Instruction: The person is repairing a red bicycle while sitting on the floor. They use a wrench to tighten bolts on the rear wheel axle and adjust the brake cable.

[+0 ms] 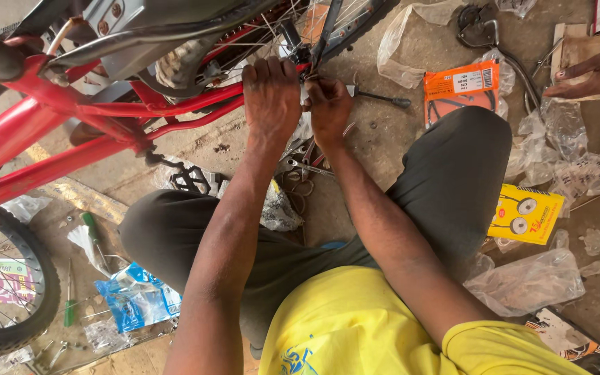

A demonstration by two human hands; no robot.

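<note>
Bicycle frame (71, 132), red and lying across the upper left of the concrete floor (411, 48), is where both hands meet: at the rear end, where the thin red stays run into the hub of the spoked wheel (314, 28). The left hand (271, 97) lies knuckles up over the stay with fingers curled down around it, seemingly to hold the frame steady; what lies under the palm is hidden. The right hand (328, 107) is closed to a pinch just beside it, fingertips drawn together on some small part at the axle that is too small to make out. The two hands touch, or nearly so.

Below the wrists, between the person's bent knees in grey trousers, a few spanners (307, 167) lie within easy reach, and a black pedal (189, 177) rests on the floor near the left knee. A long-handled tool (383, 97) lies on the floor just right of the right hand.

Farther out to the right sit an orange packet (461, 87), a yellow carton (526, 212) and many crumpled clear plastic bags (529, 281), spread loosely round the right knee. At the top right edge, another person's hand (588, 73) rests on a piece of card. Toward the lower left corner are a second tyred wheel (8, 292), a green-handled screwdriver (92, 229) and a blue plastic packet (137, 295).
</note>
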